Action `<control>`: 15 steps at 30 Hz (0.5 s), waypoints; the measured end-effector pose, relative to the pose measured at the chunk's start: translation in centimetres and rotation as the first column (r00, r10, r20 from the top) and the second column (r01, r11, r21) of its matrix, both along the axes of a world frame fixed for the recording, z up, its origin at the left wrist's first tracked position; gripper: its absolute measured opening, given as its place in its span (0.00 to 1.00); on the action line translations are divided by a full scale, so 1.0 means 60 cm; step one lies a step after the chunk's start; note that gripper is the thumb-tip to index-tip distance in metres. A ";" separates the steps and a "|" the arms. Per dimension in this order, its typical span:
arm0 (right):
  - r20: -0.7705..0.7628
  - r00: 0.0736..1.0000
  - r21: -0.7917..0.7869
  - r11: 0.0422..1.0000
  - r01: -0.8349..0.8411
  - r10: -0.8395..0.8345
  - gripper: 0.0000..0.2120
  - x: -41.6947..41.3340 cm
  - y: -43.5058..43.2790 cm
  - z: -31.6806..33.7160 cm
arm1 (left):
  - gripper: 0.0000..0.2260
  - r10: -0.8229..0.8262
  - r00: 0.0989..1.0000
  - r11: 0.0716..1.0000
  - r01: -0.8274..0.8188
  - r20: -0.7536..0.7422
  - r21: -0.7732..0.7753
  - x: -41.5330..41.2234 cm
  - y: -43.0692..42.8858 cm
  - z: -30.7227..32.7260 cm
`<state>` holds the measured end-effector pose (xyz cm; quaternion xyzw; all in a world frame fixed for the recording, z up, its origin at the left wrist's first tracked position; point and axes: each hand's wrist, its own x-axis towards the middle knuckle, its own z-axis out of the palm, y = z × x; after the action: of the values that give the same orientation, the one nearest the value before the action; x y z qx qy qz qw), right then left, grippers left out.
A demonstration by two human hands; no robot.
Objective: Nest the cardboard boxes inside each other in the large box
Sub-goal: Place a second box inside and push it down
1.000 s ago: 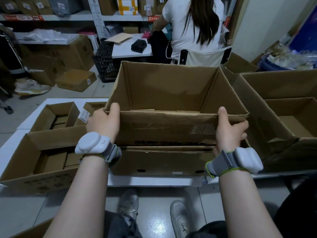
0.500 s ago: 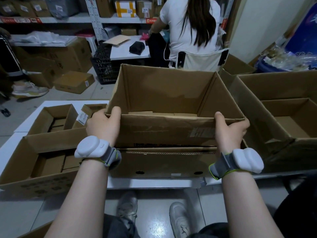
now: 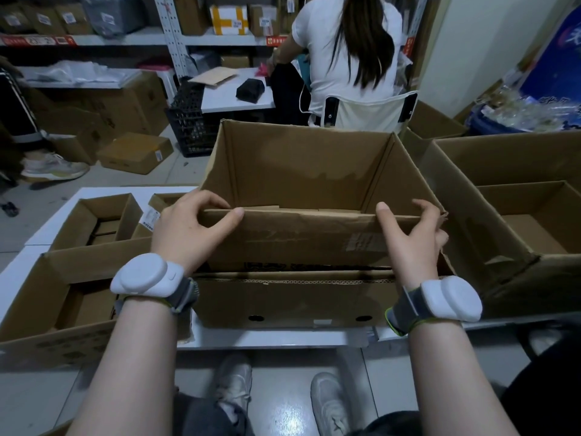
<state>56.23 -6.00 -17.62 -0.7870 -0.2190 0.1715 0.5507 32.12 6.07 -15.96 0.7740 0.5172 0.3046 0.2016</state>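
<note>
- The open cardboard box (image 3: 298, 171) sits mid-frame, its base inside a larger box (image 3: 292, 300) at the white table's (image 3: 251, 338) near edge.
- Your left hand (image 3: 185, 228) grips its near wall at the left corner, and your right hand (image 3: 412, 234) grips the right corner.
- Other open boxes sit at left (image 3: 63, 278) and right (image 3: 503, 171).

Cardboard box (image 3: 298, 171): matt brown corrugated board, creased; scuffed grey patch (image 3: 361, 245) just beside the right hand (image 3: 412, 243). Wrist device (image 3: 141, 278) behind the left hand (image 3: 185, 231): smooth white plastic, grey cloth strap (image 3: 185, 292).
</note>
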 end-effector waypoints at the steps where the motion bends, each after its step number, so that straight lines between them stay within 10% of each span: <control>1: 0.002 1.000 -0.012 1.000 -0.015 0.015 0.27 0.001 -0.001 0.000 | 0.16 -0.010 1.000 1.000 0.010 -0.011 -0.001 -0.002 0.000 0.000; 15: 0.070 0.986 -0.166 0.976 -0.138 0.151 0.33 0.002 -0.009 -0.004 | 0.13 -0.021 0.996 0.989 0.008 -0.087 -0.150 -0.004 0.014 -0.012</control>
<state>56.34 -6.52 -17.84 -0.8172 -0.2836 0.1958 0.4619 31.89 6.91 -16.68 0.7731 0.5413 0.2292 0.2383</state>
